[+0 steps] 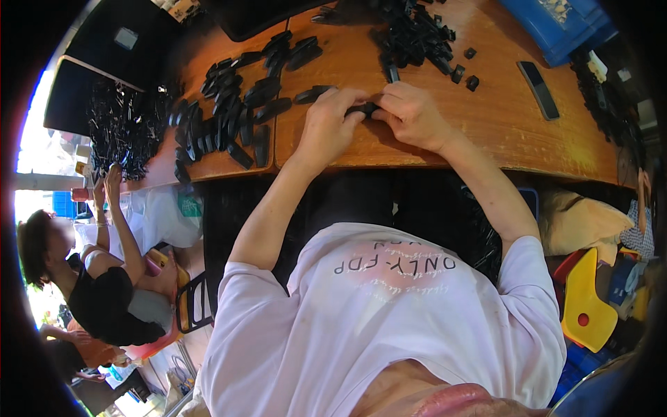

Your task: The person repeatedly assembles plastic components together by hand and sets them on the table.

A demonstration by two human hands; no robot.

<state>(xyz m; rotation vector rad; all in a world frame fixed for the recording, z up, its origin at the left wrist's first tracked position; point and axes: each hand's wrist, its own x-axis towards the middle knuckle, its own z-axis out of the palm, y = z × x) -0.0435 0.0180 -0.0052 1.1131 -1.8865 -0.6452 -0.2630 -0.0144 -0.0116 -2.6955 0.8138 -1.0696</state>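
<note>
Over the front part of the wooden table (347,142), my left hand (325,124) and my right hand (415,115) meet at a small black plastic piece (367,109). Fingertips and thumbs of both hands pinch it from either side and cover much of it, so its full shape is hidden. One elongated black piece (314,94) lies beside my left fingers. Just beyond my right hand, the edge of a heap of small black parts (417,42) reaches toward my knuckles.
Many oblong black pieces (229,104) are spread on the left of the table. A phone (538,90) and a blue bin (556,31) are at the right. At far left, a co-worker (104,292) reaches toward a pile of thin black parts (125,132). A yellow chair (587,306) stands lower right.
</note>
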